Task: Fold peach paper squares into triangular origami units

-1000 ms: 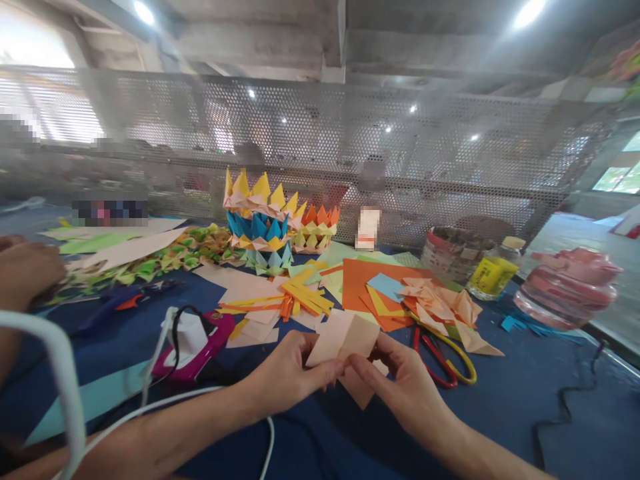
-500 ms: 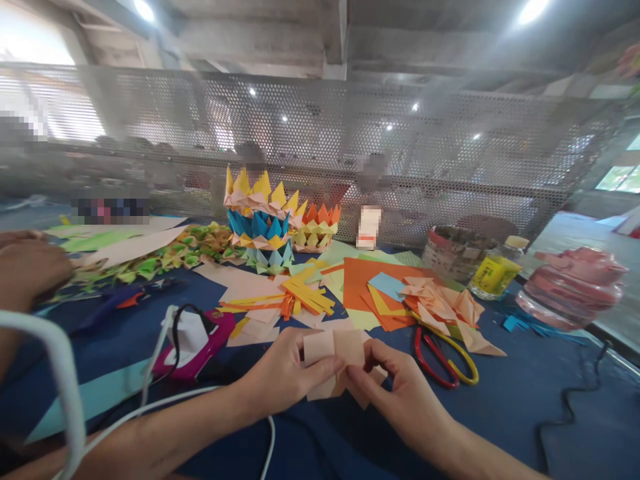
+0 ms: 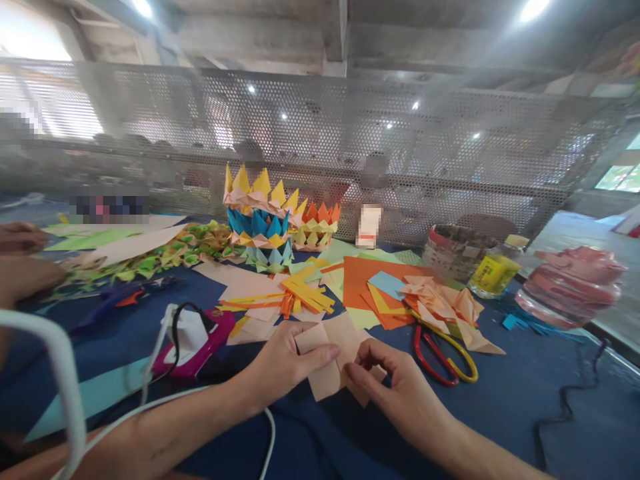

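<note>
Between my hands, above the dark blue table, is pale peach paper [image 3: 334,367] in overlapping folded pieces. My left hand [image 3: 290,363] pinches its left side, thumb in front and fingers behind. My right hand [image 3: 387,380] is closed on the lower right part, thumb and index finger pressed together. How the pieces join is hidden by the fingers. Right of my right hand lie scissors [image 3: 443,357] with one red and one yellow handle. Just beyond are folded peach paper pieces [image 3: 440,303] on orange sheets [image 3: 360,287].
Yellow and orange strips [image 3: 305,293] lie in the middle, with paper crowns [image 3: 260,223] behind. A magenta power strip [image 3: 220,333] with white cables is left. A yellow-labelled bottle [image 3: 495,270] and a pink jug [image 3: 570,287] stand right. Another person's hand [image 3: 25,267] is far left.
My left hand has shifted slightly left and tilted the peach paper, so its pieces now spread apart more. My right hand stays nearly in place. The other person's hand moved a little left.
</note>
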A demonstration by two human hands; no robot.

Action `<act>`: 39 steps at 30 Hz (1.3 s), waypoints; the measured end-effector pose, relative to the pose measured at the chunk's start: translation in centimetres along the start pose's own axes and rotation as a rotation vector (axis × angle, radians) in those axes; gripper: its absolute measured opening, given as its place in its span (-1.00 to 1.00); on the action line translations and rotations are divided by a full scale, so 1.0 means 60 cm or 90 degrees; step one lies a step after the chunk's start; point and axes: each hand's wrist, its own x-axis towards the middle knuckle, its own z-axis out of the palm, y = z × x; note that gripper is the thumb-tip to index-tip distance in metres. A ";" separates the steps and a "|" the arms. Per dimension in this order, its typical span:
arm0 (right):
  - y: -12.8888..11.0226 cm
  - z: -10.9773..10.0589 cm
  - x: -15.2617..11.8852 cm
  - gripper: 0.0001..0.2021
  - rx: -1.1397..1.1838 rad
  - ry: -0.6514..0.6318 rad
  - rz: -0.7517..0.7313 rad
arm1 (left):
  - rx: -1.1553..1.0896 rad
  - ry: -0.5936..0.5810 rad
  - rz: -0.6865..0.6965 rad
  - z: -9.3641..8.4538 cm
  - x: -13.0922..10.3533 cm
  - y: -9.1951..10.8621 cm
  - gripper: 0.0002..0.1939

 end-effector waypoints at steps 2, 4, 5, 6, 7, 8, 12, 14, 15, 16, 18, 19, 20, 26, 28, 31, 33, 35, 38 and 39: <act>-0.001 0.000 0.000 -0.76 0.019 -0.011 0.006 | -0.004 -0.004 -0.003 0.000 0.001 0.000 -0.71; -0.002 0.000 0.001 -0.75 0.037 -0.019 0.013 | -0.007 -0.006 -0.010 -0.001 0.001 0.000 -0.71; -0.002 -0.001 0.001 -0.75 0.044 -0.021 0.021 | -0.006 -0.006 -0.011 -0.001 0.001 0.000 -0.71; -0.002 -0.001 0.002 -0.75 0.050 -0.022 0.029 | -0.003 -0.006 -0.009 -0.001 0.000 -0.001 -0.70; -0.002 -0.001 0.002 -0.75 0.054 -0.024 0.034 | 0.001 -0.007 -0.005 -0.001 0.000 -0.001 -0.71; -0.002 0.000 0.002 -0.75 0.057 -0.028 0.036 | 0.004 -0.007 0.001 -0.001 -0.001 -0.002 -0.71; 0.000 0.001 0.003 -0.74 0.069 -0.055 0.016 | 0.007 -0.017 0.007 0.000 0.000 -0.003 -0.74; 0.001 0.000 0.003 -0.73 0.074 -0.056 0.014 | 0.020 -0.021 0.011 0.000 0.000 -0.002 -0.73; 0.002 -0.001 0.003 -0.72 0.078 -0.054 0.017 | 0.028 -0.019 0.022 0.000 0.000 0.000 -0.72; 0.003 -0.002 0.004 -0.72 0.082 -0.049 0.019 | 0.036 -0.008 0.044 0.000 0.000 0.001 -0.70; 0.005 -0.006 0.006 -0.71 0.085 -0.026 0.017 | 0.063 0.039 0.117 -0.001 -0.002 0.006 -0.63; 0.006 -0.009 0.008 -0.71 0.084 -0.010 0.011 | 0.086 0.070 0.159 -0.001 -0.003 0.008 -0.60; 0.008 -0.011 0.010 -0.70 0.082 0.006 0.005 | 0.117 0.101 0.201 -0.003 -0.005 0.009 -0.59; 0.015 -0.020 0.017 -0.67 0.079 0.052 -0.004 | 0.373 0.061 0.366 -0.009 -0.009 0.005 -0.63; 0.015 -0.020 0.016 -0.67 0.078 0.048 -0.004 | 0.419 -0.001 0.401 -0.009 -0.007 0.002 -0.64; 0.012 -0.019 0.014 -0.69 0.090 0.038 -0.006 | 0.436 -0.036 0.436 -0.009 -0.005 -0.001 -0.68; 0.010 -0.018 0.013 -0.70 0.100 0.030 -0.011 | 0.427 -0.039 0.441 -0.009 -0.004 -0.001 -0.71; 0.009 -0.018 0.013 -0.70 0.093 0.026 -0.014 | 0.416 -0.049 0.434 -0.009 -0.005 0.000 -0.72; 0.013 -0.017 0.013 -0.69 0.063 0.025 -0.020 | 0.393 -0.066 0.408 -0.008 -0.006 0.002 -0.76; 0.014 -0.017 0.013 -0.69 0.056 0.024 -0.024 | 0.380 -0.069 0.394 -0.007 -0.006 0.002 -0.78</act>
